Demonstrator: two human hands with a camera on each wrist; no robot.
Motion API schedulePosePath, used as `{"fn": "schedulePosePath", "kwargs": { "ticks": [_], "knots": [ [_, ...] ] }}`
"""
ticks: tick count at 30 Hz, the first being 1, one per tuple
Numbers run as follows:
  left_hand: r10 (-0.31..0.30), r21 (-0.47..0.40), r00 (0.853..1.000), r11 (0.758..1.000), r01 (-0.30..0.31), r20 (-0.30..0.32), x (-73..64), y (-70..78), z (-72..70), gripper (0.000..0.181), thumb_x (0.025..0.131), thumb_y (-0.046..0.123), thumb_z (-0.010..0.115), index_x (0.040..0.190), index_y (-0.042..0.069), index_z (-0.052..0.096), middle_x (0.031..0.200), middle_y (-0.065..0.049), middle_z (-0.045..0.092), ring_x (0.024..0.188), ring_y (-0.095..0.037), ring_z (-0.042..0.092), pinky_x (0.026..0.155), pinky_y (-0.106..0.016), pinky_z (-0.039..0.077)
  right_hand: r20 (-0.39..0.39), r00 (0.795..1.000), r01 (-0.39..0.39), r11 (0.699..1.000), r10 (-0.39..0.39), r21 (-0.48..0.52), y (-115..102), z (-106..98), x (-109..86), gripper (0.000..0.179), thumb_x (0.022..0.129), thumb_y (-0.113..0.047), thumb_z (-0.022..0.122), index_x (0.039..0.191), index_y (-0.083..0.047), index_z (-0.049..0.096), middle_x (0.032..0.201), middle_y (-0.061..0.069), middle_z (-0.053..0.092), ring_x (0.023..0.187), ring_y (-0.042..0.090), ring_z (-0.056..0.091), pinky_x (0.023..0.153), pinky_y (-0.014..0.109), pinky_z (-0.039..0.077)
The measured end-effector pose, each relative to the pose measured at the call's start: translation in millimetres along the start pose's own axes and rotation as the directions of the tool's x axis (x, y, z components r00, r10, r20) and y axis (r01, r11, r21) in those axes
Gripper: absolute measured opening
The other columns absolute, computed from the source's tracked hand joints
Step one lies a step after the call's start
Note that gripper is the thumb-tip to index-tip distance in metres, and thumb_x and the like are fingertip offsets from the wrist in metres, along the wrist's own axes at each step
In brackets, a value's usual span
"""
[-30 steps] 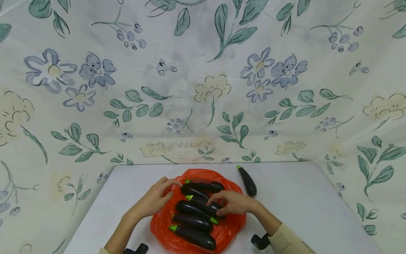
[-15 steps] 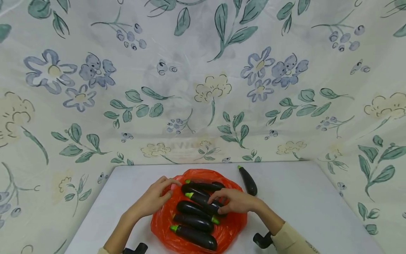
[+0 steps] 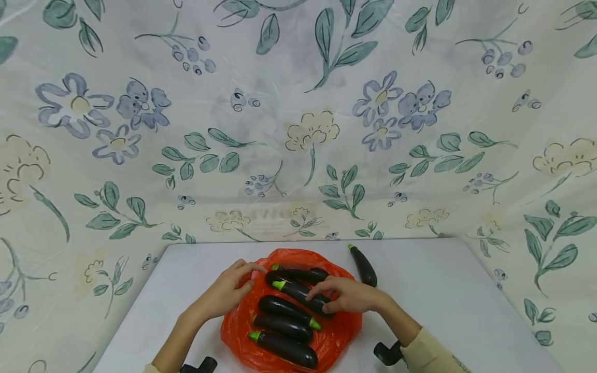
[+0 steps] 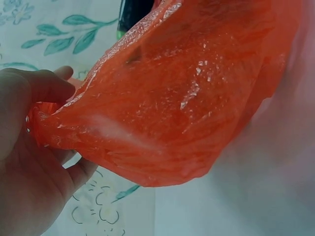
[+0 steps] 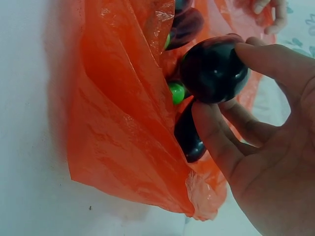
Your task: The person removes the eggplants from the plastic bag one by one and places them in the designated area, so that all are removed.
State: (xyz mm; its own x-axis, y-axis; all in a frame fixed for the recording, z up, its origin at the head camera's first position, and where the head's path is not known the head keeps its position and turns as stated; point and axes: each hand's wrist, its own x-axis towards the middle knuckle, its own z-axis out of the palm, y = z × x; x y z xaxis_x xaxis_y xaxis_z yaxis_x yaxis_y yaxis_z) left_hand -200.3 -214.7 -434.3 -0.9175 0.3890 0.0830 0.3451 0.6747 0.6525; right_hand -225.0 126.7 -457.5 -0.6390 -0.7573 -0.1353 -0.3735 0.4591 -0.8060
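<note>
My right hand (image 3: 350,295) pinches the blunt end of a dark purple eggplant (image 3: 298,296) over an open red plastic bag (image 3: 235,331). In the right wrist view, the thumb and fingers hold that rounded end (image 5: 214,71) from both sides. At the bag's left rim, my left hand (image 3: 226,291) holds the plastic; the left wrist view shows the bag's gathered edge (image 4: 51,125) between thumb and fingers. Several more eggplants lie in the bag, including one in front (image 3: 284,349) with a green stem end. My right hand partly covers the held eggplant.
A single eggplant (image 3: 364,267) lies on the white table (image 3: 443,311) behind and right of the bag. Floral cloth (image 3: 298,171) hangs behind and beside the table. Black wrist devices (image 3: 387,354) show near both forearms.
The eggplant in my right hand has shifted slightly away from me and to the right, widening the gap to the eggplant in front of it. My left hand stays almost still.
</note>
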Motion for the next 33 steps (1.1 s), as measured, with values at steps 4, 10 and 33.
{"fn": "schedulePosePath", "kwargs": {
  "ticks": [4,10,33],
  "knots": [
    [0.006,0.003,1.0,1.0,-0.006,0.002,0.2,-0.2,0.9,0.034,0.097,0.004,0.059,0.127,0.021,0.063,0.099,-0.001,0.051,0.089,-0.019,0.05,0.075,-0.028,0.049,-0.002,1.0,0.008,1.0,-0.008,-0.001,0.3,-0.7,-1.4,0.034,0.095,-0.016,0.068,0.122,-0.035,0.069,0.127,-0.01,0.059,0.119,0.02,0.051,0.098,0.04,0.048],
    [0.014,-0.001,1.0,1.0,-0.014,0.007,-1.2,0.0,1.2,0.034,0.097,0.003,0.059,0.126,0.021,0.063,0.099,-0.001,0.05,0.089,-0.019,0.049,0.073,-0.028,0.049,-0.007,1.0,-0.011,0.999,0.011,0.034,1.0,-0.2,-3.5,0.033,0.094,-0.016,0.068,0.121,-0.036,0.069,0.131,-0.008,0.056,0.122,0.021,0.047,0.098,0.042,0.048],
    [0.017,0.0,1.0,1.0,-0.017,0.002,0.5,3.1,-1.0,0.037,0.097,0.003,0.06,0.125,0.027,0.063,0.097,-0.001,0.049,0.086,-0.019,0.048,0.069,-0.027,0.047,-0.067,0.998,-0.005,0.997,0.01,0.074,-0.7,-5.2,-5.4,0.033,0.094,-0.017,0.067,0.121,-0.035,0.068,0.13,-0.004,0.056,0.116,0.024,0.048,0.089,0.034,0.051]
  ]
}}
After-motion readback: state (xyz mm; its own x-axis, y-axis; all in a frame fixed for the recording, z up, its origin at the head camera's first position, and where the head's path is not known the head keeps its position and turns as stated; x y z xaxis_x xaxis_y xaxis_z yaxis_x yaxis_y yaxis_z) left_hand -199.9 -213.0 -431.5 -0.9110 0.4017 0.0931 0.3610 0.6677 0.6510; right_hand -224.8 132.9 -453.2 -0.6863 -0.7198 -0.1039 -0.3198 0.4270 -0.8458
